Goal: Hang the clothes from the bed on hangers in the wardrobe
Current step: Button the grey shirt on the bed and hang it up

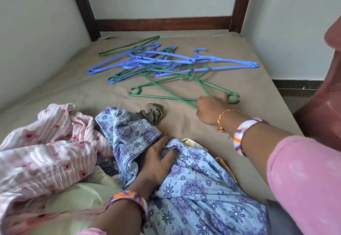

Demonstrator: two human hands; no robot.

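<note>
The right hand point(212, 108) is stretched out over the bed point(230, 133), and its curled fingers are closed round the bars of a green hanger point(166, 97) at the near corner of the hanger heap; it is judged that one hanger is being picked out for the garment in hand. The left hand point(156, 158) is laid on the blue dress point(193, 179), with the fingers bent into a bunch of its cloth, so the dress is gripped and kept ready at the near edge of the bed. The dress is spread from the lower middle of the view toward the right, touching the pink garment point(46, 151), which is crumpled to its left. A small dark cloth point(153, 112) is seen just beyond the dress. The other hangers point(147, 61), blue and green, are lying tangled farther up the bed, well apart from the clothes, so a single one may have to be drawn free with care. The wardrobe is not plainly shown. Nothing is hung as yet, and the task is judged to be at an early stage.
</note>
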